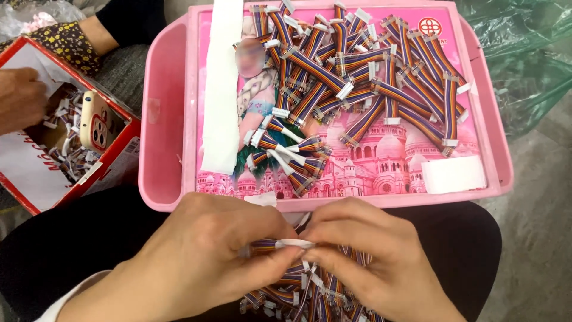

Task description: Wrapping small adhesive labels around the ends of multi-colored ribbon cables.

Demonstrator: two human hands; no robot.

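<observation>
My left hand (220,250) and my right hand (369,250) meet over my lap, just below the pink tray (164,119). Together they pinch one short rainbow ribbon cable (280,244) with white connectors, thumbs and forefingers closed on it. Under my hands lies a heap of the same cables (310,292) on my dark trousers. Several more rainbow cables (369,77) are spread over the tray's picture surface, with a smaller cluster (286,152) near its middle.
A long white paper strip (220,83) and a white paper piece (453,174) lie on the tray. At left, a red cardboard box (113,161) holds white scraps and a phone (98,125); another person's hand (21,95) reaches into it. Green plastic sheet (524,53) at right.
</observation>
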